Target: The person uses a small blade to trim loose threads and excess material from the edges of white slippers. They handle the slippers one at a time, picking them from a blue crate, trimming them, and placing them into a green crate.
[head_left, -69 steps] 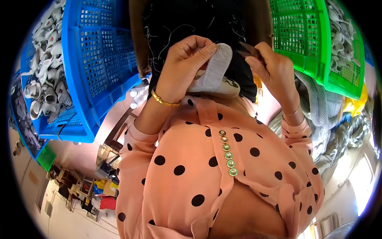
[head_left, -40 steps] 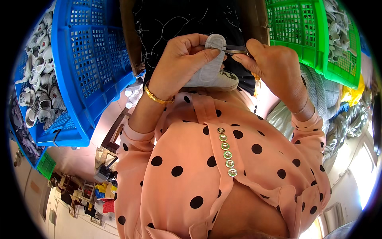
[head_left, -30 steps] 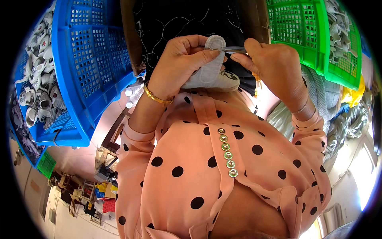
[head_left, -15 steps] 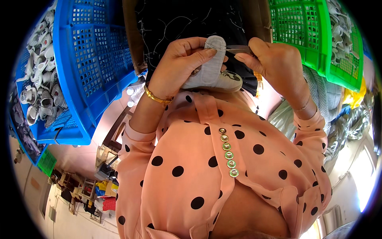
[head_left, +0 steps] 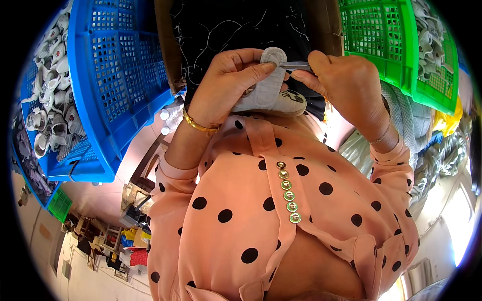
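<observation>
My left hand (head_left: 228, 83) is closed on a small light-grey fabric shoe (head_left: 253, 103), its thumb pressing the broad rounded strap (head_left: 268, 88) that stands up from it. The toe, with a dark printed motif, points right. In my closed right hand (head_left: 346, 78) are slim metal thread snips (head_left: 295, 65). Their pointed blades reach left to the strap's edge, close by my left thumb tip. Most of the snips' handle is hidden inside my right fist, and my left fingers are partly behind the strap.
Black cloth (head_left: 226, 30) strewn with loose white threads lies beyond my hands. A blue plastic crate (head_left: 108, 150) stands at left, beside many small grey shoes (head_left: 52, 95). On the right a green crate (head_left: 381, 57) has more shoes (head_left: 429, 45) behind it.
The snips' tips have come left from beside the strap to its edge, and the blades now catch the light. The shoe has shifted slightly right, still in my left hand.
</observation>
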Action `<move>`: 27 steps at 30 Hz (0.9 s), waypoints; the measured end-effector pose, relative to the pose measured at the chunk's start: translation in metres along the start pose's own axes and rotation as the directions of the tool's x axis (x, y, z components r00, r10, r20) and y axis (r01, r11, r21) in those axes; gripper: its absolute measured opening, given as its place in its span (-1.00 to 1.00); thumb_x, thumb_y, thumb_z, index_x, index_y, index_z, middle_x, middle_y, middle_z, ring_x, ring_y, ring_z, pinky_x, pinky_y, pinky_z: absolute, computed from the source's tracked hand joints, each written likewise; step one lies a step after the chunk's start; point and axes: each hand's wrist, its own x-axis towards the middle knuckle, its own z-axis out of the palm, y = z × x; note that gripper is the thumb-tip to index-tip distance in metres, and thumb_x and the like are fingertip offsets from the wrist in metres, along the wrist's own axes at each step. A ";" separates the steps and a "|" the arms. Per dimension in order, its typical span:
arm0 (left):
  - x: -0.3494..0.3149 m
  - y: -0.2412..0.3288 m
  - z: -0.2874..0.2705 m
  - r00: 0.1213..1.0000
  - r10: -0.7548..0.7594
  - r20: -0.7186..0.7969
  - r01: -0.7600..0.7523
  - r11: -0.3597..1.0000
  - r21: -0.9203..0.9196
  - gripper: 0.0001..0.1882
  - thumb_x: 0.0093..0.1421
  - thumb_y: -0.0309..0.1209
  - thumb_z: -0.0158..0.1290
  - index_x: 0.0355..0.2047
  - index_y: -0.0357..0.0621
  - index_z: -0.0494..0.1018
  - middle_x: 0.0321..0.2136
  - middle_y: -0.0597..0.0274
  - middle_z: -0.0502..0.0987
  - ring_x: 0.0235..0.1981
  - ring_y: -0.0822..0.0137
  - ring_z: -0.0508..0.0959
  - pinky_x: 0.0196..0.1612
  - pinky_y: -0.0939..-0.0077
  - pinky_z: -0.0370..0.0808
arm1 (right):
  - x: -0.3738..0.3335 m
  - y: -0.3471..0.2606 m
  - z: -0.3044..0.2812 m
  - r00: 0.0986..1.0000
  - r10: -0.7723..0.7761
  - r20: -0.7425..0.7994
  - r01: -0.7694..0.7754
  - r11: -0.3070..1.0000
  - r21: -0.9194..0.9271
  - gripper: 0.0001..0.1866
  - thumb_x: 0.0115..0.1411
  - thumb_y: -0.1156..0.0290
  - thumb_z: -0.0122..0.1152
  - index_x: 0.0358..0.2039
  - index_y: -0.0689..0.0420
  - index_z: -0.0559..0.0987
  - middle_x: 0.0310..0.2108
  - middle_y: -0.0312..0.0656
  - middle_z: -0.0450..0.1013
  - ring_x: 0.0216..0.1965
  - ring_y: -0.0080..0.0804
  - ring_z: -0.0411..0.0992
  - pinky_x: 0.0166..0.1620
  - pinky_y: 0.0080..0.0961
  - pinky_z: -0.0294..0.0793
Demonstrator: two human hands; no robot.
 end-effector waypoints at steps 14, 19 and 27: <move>0.001 -0.004 0.000 1.000 -0.010 -0.020 0.009 0.999 -0.050 -0.69 0.24 -0.41 0.06 -0.07 -0.36 0.44 -0.30 0.02 0.61 -0.31 0.27 0.65 -0.20 0.50 0.58 | 0.002 0.002 0.003 0.997 -0.037 0.074 0.037 0.999 -0.009 -0.58 0.14 -0.01 0.17 -0.62 0.03 0.34 -0.80 -0.27 0.26 -0.74 -0.32 0.34 -0.66 -0.46 0.28; 0.002 -0.006 -0.004 1.000 0.016 0.017 -0.015 0.998 -0.061 -0.70 0.27 -0.42 0.02 -0.05 -0.35 0.42 -0.27 0.01 0.60 -0.29 0.26 0.64 -0.18 0.49 0.59 | 0.001 0.009 0.011 0.996 0.060 0.063 -0.073 0.970 0.232 -0.56 0.18 0.00 0.15 -0.58 0.11 0.38 -0.78 -0.25 0.31 -0.73 -0.26 0.35 -0.65 -0.43 0.27; -0.001 -0.007 0.000 0.993 0.116 0.031 -0.118 0.989 0.084 -0.67 0.29 -0.46 0.00 0.02 -0.38 0.33 -0.18 -0.02 0.56 -0.19 0.28 0.61 -0.09 0.50 0.55 | 0.022 0.005 0.030 0.907 0.200 0.372 -0.421 0.359 0.833 -0.62 0.21 0.13 0.21 -0.46 0.24 0.45 -0.68 -0.27 0.17 -0.62 -0.60 0.11 -0.56 -0.59 0.16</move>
